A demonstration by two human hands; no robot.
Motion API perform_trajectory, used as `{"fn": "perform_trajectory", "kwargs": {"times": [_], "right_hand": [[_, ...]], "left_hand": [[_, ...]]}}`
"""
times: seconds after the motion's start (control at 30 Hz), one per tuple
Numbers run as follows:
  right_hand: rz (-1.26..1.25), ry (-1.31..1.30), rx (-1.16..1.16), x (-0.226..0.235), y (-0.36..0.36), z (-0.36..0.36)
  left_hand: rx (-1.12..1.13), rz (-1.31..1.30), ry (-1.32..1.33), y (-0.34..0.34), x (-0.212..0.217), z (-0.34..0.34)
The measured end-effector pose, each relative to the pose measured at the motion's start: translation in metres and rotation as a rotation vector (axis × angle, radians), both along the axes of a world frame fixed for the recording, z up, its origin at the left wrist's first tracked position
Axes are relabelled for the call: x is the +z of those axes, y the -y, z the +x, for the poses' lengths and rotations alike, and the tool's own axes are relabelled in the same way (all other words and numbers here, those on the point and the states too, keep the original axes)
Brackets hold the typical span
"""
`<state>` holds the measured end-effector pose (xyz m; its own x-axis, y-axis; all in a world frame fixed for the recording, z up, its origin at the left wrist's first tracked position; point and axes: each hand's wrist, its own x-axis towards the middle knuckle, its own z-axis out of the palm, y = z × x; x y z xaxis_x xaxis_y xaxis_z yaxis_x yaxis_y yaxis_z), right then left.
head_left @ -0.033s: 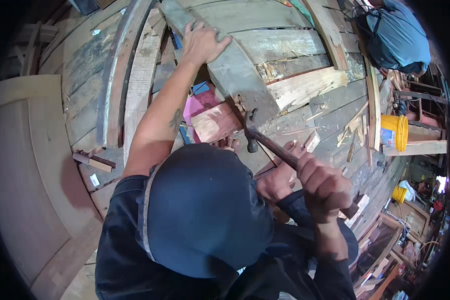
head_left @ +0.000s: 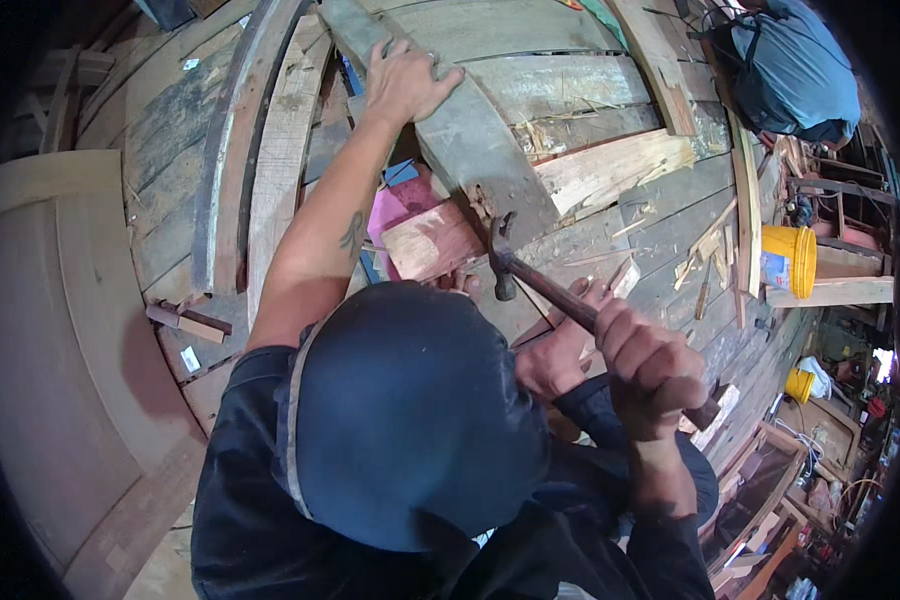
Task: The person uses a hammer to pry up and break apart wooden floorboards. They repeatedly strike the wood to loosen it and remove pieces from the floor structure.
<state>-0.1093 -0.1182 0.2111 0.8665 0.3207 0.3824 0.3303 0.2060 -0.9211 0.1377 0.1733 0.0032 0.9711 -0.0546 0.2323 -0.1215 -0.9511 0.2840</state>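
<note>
My left hand lies spread on top of a thick grey plank, its fingers apart. In my right hand is the wooden handle of a claw hammer. The hammer's head is beside the plank's near end, by a broken, splintered patch; whether the claw grips a nail there I cannot tell. A reddish wood block lies against that end, next to a pink piece. A bare foot rests below the handle. A dark cap hides the lower middle.
Long beams lie at the left, beside a pale wooden panel. A pale split board and wood splinters lie to the right. Farther right are a yellow bucket and a person in a blue shirt.
</note>
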Motion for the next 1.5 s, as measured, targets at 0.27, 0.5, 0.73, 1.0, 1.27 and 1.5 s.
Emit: {"fn": "perform_trajectory", "kwargs": {"times": [0.27, 0.5, 0.73, 1.0, 1.27, 1.5], "right_hand": [[0.036, -0.083, 0.012, 0.003, -0.027, 0.028], [-0.102, 0.006, -0.016, 0.010, -0.005, 0.000], [-0.007, 0.019, -0.244, 0.024, 0.040, -0.036], [0.003, -0.044, -0.488, 0.044, 0.103, -0.066], [0.118, 0.050, -0.288, 0.052, 0.068, 0.005], [0.247, -0.029, -0.224, 0.054, 0.050, 0.047]], "left_hand": [[0.039, -0.010, -0.063, -0.003, -0.009, 0.002], [-0.025, 0.007, 0.014, 0.004, -0.005, 0.005], [0.024, -0.003, -0.018, 0.003, -0.009, 0.009], [-0.088, -0.098, 0.115, -0.001, -0.015, 0.009], [-0.578, -0.921, -0.306, 0.082, 0.070, -0.100], [-0.789, -0.595, -0.536, 0.078, 0.092, -0.113]]}}
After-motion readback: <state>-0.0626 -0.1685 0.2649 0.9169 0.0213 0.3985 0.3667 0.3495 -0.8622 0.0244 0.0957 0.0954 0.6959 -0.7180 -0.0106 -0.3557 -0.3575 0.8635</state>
